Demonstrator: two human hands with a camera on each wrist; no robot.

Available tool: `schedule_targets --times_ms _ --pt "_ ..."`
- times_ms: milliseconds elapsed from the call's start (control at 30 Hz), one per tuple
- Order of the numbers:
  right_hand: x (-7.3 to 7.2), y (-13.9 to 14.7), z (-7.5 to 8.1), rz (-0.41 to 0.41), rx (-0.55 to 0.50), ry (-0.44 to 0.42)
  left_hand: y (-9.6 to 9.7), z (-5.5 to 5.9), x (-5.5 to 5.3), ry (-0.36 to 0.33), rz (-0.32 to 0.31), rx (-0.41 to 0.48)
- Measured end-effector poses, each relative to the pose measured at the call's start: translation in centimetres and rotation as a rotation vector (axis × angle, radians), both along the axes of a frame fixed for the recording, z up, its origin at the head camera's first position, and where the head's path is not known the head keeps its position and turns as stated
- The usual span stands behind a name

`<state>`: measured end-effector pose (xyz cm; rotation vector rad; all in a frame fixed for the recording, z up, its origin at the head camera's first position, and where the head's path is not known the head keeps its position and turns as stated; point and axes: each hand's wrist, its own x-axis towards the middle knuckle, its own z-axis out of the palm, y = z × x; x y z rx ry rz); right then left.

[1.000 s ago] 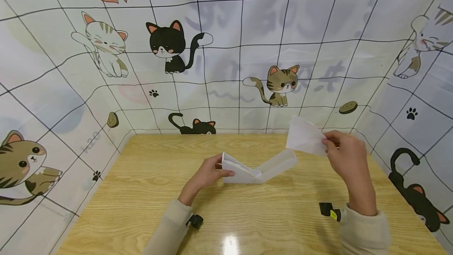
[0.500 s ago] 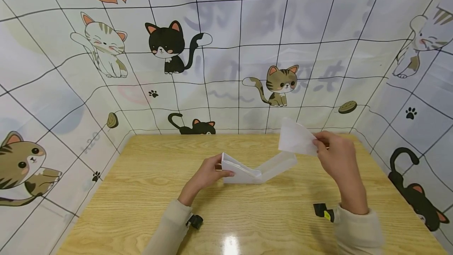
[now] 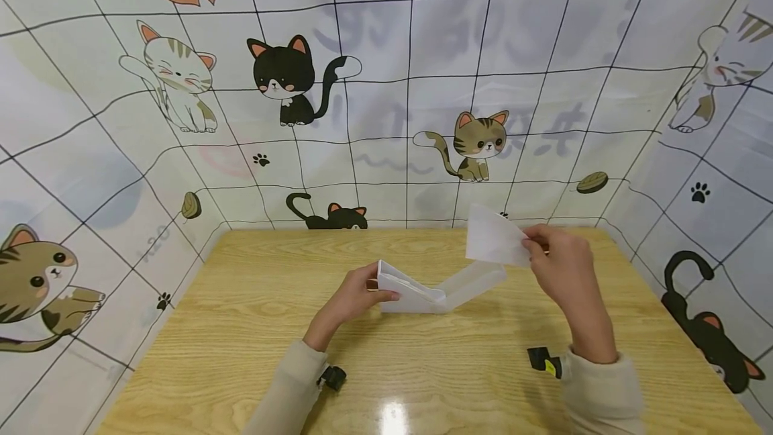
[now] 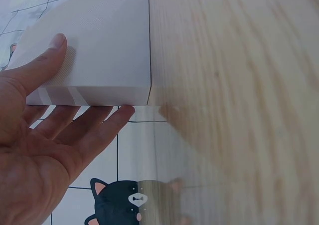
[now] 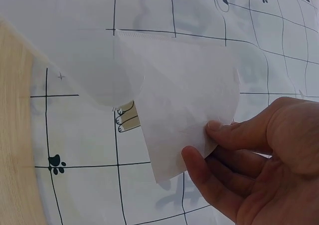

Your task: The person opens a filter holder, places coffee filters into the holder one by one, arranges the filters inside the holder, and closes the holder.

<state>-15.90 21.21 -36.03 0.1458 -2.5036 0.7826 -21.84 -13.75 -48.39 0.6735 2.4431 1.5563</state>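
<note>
Left hand [image 3: 353, 295]: grips an open white box [image 3: 412, 297] on the wooden counter [image 3: 447, 361]
Right hand [image 3: 563, 264]: pinches a thin white sheet [image 3: 494, 237] near the box's raised lid [image 3: 474, 287]

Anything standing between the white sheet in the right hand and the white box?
Yes: the open lid slants up from the right end of the box, between it and the white sheet. Nothing else visible intervenes; whether sheet and lid touch is unclear.
</note>
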Motion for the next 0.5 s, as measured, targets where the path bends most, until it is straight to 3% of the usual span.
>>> schedule_targets --times_ms 500 --pt "0.22 -0.14 0.1 0.008 0.02 0.045 0.05 0.22 0.15 0.002 -0.001 -0.019"
